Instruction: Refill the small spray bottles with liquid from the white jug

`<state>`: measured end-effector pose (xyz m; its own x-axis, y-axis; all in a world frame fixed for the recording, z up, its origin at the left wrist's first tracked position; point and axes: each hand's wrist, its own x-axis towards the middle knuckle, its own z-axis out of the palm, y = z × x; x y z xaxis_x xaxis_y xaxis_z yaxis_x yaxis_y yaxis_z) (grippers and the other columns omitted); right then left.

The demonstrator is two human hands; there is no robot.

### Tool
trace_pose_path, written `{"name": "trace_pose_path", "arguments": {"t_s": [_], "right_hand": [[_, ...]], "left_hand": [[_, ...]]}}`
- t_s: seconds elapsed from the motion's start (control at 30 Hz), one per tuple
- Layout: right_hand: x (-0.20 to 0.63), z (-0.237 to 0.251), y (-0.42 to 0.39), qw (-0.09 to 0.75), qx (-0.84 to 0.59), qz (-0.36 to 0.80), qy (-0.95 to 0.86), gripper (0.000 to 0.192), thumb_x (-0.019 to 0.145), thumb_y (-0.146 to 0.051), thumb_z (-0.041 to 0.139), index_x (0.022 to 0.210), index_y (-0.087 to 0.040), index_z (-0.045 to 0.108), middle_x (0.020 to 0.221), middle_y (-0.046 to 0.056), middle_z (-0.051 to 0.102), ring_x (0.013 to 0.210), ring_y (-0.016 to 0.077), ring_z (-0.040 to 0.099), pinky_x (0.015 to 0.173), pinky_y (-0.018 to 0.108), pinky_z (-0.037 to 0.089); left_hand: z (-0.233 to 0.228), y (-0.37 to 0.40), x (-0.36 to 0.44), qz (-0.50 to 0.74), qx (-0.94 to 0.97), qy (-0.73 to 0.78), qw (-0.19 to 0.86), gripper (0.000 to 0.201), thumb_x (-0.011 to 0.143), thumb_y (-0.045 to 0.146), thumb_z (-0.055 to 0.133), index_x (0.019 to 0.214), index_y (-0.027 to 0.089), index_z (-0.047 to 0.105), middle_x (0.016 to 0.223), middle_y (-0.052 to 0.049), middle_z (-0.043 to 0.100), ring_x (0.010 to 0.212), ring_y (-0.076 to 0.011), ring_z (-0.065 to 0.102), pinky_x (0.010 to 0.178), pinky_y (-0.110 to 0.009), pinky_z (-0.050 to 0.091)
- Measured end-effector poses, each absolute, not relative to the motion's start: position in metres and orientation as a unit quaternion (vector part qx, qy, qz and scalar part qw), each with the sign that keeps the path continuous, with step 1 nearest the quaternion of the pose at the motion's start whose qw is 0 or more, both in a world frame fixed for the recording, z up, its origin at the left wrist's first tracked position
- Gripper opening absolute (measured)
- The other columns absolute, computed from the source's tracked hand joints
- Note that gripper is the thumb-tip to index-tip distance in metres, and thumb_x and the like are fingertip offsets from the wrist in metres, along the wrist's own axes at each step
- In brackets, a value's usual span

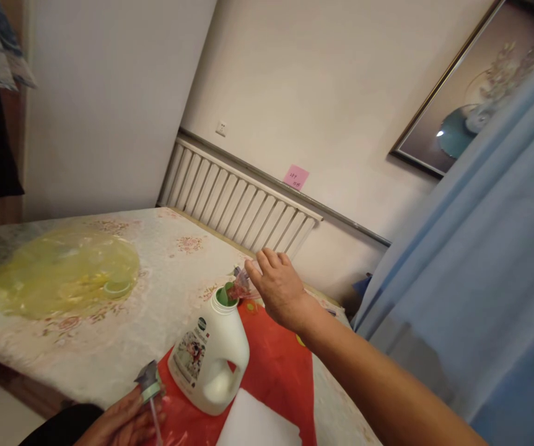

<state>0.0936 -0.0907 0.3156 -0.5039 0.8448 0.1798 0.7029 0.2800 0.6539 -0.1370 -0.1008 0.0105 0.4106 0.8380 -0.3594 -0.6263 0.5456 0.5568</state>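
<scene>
On a red sheet (285, 365) stands a white detergent jug (223, 353) with a side handle, a picture label and a green inner spout at its uncapped mouth. My right hand (279, 288) is closed around a clear, pinkish plastic container (245, 286), tilted against the jug's mouth; my fingers hide much of it, so its kind is unclear. At the lower left my left hand (125, 418) holds a grey pump head (148, 378) with a pale green collar and a thin clear tube hanging down.
A yellow translucent plastic bag (67, 266) lies on the flowered tablecloth (165, 322), with a pale green ring-shaped cap (117, 287) at its right. A white block (258, 424) is near the front. Behind are a radiator (239, 198) and a blue curtain (471, 260).
</scene>
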Motion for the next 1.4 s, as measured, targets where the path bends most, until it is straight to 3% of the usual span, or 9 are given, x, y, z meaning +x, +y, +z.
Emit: {"name": "trace_pose_path", "arguments": {"t_s": [0.27,0.5,0.63,0.8,0.93,1.13,1.2,1.4], "right_hand": [[0.097,0.310,-0.089,0.083,0.484,0.351,0.797,0.051,0.085,-0.014,0.054,0.135,-0.010,0.049,0.130,0.022,0.054,0.124,0.0368,0.042,0.098,0.050,0.037],[0.115,0.287,-0.089,-0.006,0.567,0.230,0.791,0.076,0.063,-0.006,0.067,0.137,-0.011,0.047,0.131,0.022,0.052,0.120,0.0368,0.044,0.099,0.050,0.036],[0.132,0.268,-0.095,-0.069,0.608,0.168,0.773,0.073,0.065,-0.006,0.065,0.136,-0.016,0.050,0.128,0.018,0.057,0.117,0.0339,0.049,0.096,0.048,0.041],[0.148,0.239,-0.107,-0.177,0.629,0.051,0.755,0.074,0.063,-0.020,0.078,0.133,-0.020,0.054,0.127,0.012,0.062,0.117,0.0307,0.057,0.096,0.042,0.048],[0.156,0.212,-0.119,-0.259,0.632,-0.029,0.730,0.078,0.064,-0.029,0.082,0.136,-0.023,0.053,0.129,0.008,0.064,0.116,0.0263,0.062,0.098,0.038,0.051],[0.165,0.175,-0.150,-0.380,0.665,-0.154,0.625,0.096,0.054,-0.023,0.085,0.142,-0.020,0.048,0.141,0.013,0.056,0.126,0.0339,0.056,0.105,0.048,0.047],[0.168,0.165,-0.164,-0.396,0.667,-0.186,0.603,0.097,0.051,-0.020,0.086,0.141,-0.021,0.049,0.142,0.012,0.055,0.127,0.0342,0.055,0.105,0.048,0.046],[0.168,0.141,-0.202,-0.401,0.661,-0.200,0.601,0.086,0.055,-0.019,0.083,0.135,-0.020,0.053,0.135,0.011,0.060,0.119,0.0315,0.061,0.103,0.044,0.049]], "left_hand": [[0.010,-0.100,-0.137,0.445,0.180,0.333,0.812,0.043,0.037,0.034,0.094,0.073,0.026,0.072,0.072,-0.002,0.079,0.083,-0.0394,0.076,0.067,-0.042,0.063],[0.004,-0.102,-0.141,0.441,0.188,0.334,0.812,0.044,0.039,0.038,0.094,0.078,0.027,0.075,0.080,-0.003,0.081,0.091,-0.0420,0.075,0.071,-0.045,0.064],[-0.010,-0.102,-0.144,0.441,0.195,0.327,0.812,0.046,0.047,0.035,0.094,0.088,0.022,0.078,0.091,-0.008,0.082,0.094,-0.0404,0.075,0.078,-0.044,0.064],[-0.017,-0.104,-0.149,0.455,0.201,0.276,0.822,0.036,0.065,0.033,0.089,0.096,0.018,0.078,0.099,-0.009,0.081,0.094,-0.0324,0.075,0.082,-0.040,0.064],[0.019,-0.113,-0.143,0.462,0.226,0.265,0.816,0.033,0.068,0.028,0.088,0.099,0.021,0.076,0.099,-0.006,0.081,0.091,-0.0285,0.075,0.078,-0.039,0.065],[0.103,-0.128,-0.116,0.494,0.293,0.265,0.774,0.035,0.070,0.033,0.086,0.100,0.019,0.075,0.100,-0.007,0.080,0.092,-0.0269,0.074,0.077,-0.037,0.066],[0.127,-0.133,-0.105,0.503,0.324,0.250,0.761,0.040,0.068,0.038,0.087,0.100,0.017,0.074,0.097,-0.009,0.080,0.093,-0.0285,0.074,0.077,-0.036,0.066],[0.177,-0.142,-0.073,0.566,0.371,0.238,0.697,0.038,0.070,0.038,0.086,0.099,0.018,0.073,0.091,-0.006,0.079,0.087,-0.0223,0.074,0.074,-0.026,0.065]]}}
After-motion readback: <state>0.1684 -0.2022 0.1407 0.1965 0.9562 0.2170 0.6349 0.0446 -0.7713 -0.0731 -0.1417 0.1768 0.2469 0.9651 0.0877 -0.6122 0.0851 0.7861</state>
